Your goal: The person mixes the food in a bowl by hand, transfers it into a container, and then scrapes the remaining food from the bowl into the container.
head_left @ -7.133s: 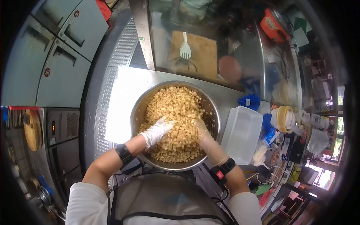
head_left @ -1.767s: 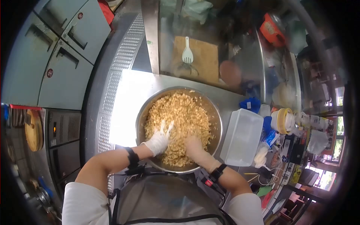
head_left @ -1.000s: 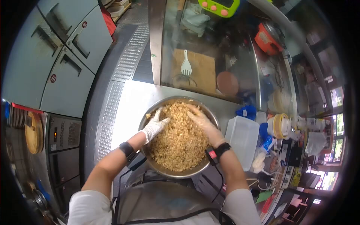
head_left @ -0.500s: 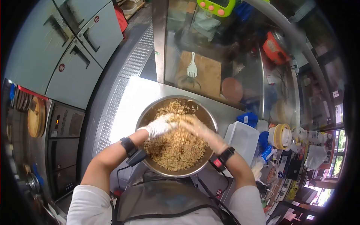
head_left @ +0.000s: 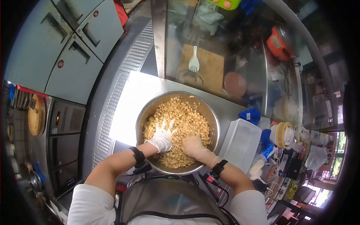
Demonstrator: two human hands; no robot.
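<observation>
A large steel bowl (head_left: 215,123) holds a heap of pale brown, chopped, crumbly food mixture (head_left: 176,108). My left hand (head_left: 161,140), in a white glove, lies on the left side of the heap with its fingers apart and the tips partly sunk in. Across from it, my right hand (head_left: 194,147), in a thin see-through glove, presses into the right side of the heap. The mixture hides most of its fingers. Both wrists carry black straps.
The bowl stands on a steel counter (head_left: 129,97). Right of it lies a translucent plastic tub (head_left: 242,146). Beyond a glass panel, a white slotted spatula (head_left: 194,63) rests on a brown board (head_left: 210,71). Grey cabinets (head_left: 75,67) stand at the left, past a floor grate (head_left: 123,77).
Both hands have come down toward me from the upper middle of the heap and moved apart. The mixture now spreads more evenly toward the bowl's far side.
</observation>
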